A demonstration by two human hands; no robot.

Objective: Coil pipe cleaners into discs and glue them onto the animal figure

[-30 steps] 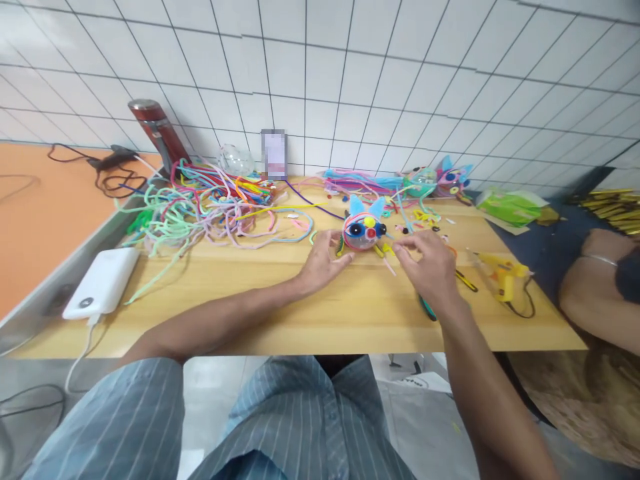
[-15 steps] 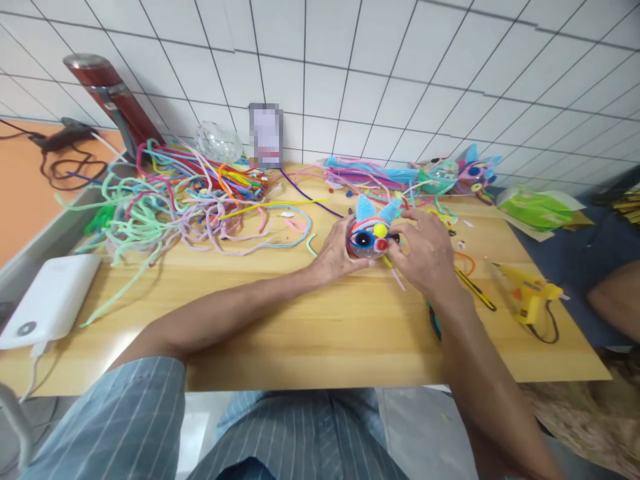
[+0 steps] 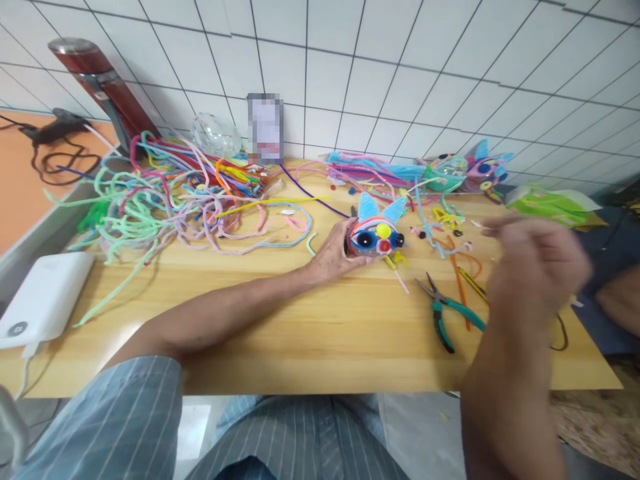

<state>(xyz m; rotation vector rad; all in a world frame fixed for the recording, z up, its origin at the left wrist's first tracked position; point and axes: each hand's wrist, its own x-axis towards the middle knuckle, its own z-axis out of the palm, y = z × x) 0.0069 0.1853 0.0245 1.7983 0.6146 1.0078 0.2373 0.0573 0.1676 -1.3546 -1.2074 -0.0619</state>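
Observation:
My left hand [image 3: 333,256] is closed around the side of a ball-shaped animal craft [image 3: 374,232]. The craft has blue fuzzy ears, dark round eyes on blue, a yellow pompom and a red nose. It stays at the middle of the table. Off to the right, my right hand [image 3: 543,260] is raised over the table's right part, blurred by motion, so its fingers are unclear. It covers the spot of the yellow glue gun, of which only the dark cable [image 3: 563,335] shows. Teal-handled pliers [image 3: 441,303] lie with jaws apart, left of my right forearm.
Tangled pipe cleaners [image 3: 145,213] spread over the left side, before a red thermos [image 3: 100,87]. A phone [image 3: 265,128] leans on the tiled wall. Finished-looking crafts [image 3: 485,170] stand back right. A yellow cutter [image 3: 470,283], a white power bank [image 3: 47,297] and a person's arm [image 3: 620,293] also show.
My right hand has let go of the craft's side and swung right, over the glue gun. The pliers and the craft's right eye are uncovered. My left hand holds on as before.

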